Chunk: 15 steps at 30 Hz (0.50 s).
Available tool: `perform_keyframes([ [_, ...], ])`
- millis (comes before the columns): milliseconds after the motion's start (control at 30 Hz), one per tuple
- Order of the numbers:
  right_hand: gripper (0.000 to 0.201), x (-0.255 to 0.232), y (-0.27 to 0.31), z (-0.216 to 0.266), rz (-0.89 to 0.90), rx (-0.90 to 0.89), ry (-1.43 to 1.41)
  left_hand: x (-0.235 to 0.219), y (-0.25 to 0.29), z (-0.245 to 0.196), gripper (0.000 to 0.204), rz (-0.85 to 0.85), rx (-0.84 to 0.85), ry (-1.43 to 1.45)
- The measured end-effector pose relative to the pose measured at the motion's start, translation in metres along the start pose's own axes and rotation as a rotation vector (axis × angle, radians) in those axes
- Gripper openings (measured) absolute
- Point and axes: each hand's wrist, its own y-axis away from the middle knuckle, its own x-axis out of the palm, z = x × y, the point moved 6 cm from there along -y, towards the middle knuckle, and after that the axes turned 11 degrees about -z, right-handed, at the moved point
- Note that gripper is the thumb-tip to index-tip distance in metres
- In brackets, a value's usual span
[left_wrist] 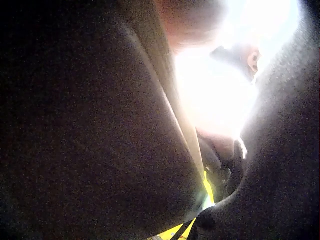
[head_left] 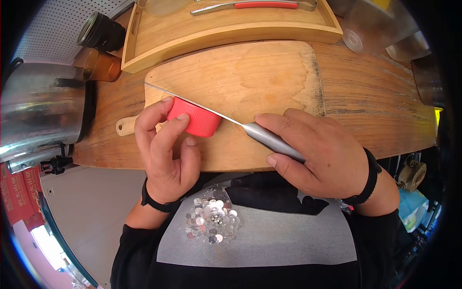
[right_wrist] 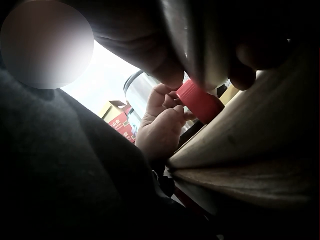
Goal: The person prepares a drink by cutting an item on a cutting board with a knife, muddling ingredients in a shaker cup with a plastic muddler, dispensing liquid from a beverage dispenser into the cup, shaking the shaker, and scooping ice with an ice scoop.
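While knife [head_left: 251, 130] borders cap [head_left: 201, 120], board [head_left: 264, 72] extends beyond

Two bare hands [head_left: 166, 156]; one silver-handled knife [head_left: 252, 131]; one ridged red cap [head_left: 197, 119]; one wooden cutting board [head_left: 250, 72]; one rectangular wooden tray [head_left: 231, 39]; one pair of red-handled metal tongs [head_left: 264, 5].

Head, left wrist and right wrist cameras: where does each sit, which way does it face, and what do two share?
Head: worn on the head, facing forward and down at the cutting board; left hand, right hand and black sleeves show.
Left wrist: worn there; mostly dark surfaces and glare, so its aim is unclear; possibly an ear shows.
Right wrist: worn there, facing past the right hand's shadowed fingers toward the left hand.
Shared: head and right wrist both show the left hand's fingers on the red cap.
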Motion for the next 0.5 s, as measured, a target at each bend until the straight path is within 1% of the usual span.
perform_keyframes([
  [100,0.045,-0.0001,0.0006,0.0002,0.013,0.005,-0.015,0.0013,0.0006,-0.0003,0.042,0.037,0.002,-0.015],
  [167,0.045,-0.0029,0.0013,0.0035,-0.019,0.004,-0.056,0.0007,-0.0008,-0.0009,0.05,0.002,0.016,-0.024],
  [267,0.045,-0.0044,0.0009,0.0053,-0.032,-0.014,-0.066,0.0012,-0.0002,-0.0004,0.052,-0.005,0.012,-0.012],
  [300,0.045,-0.0043,0.0003,0.0054,-0.033,-0.013,-0.065,0.0006,-0.0002,-0.0008,0.052,-0.005,0.013,-0.011],
  [367,0.045,0.0014,0.0,0.0016,0.055,0.04,0.01,0.0008,0.0006,-0.0008,0.046,0.032,0.001,-0.027],
  [500,0.045,0.0019,-0.0001,0.001,0.037,0.026,0.009,0.0011,0.001,-0.0002,0.045,0.029,0.007,-0.022],
])
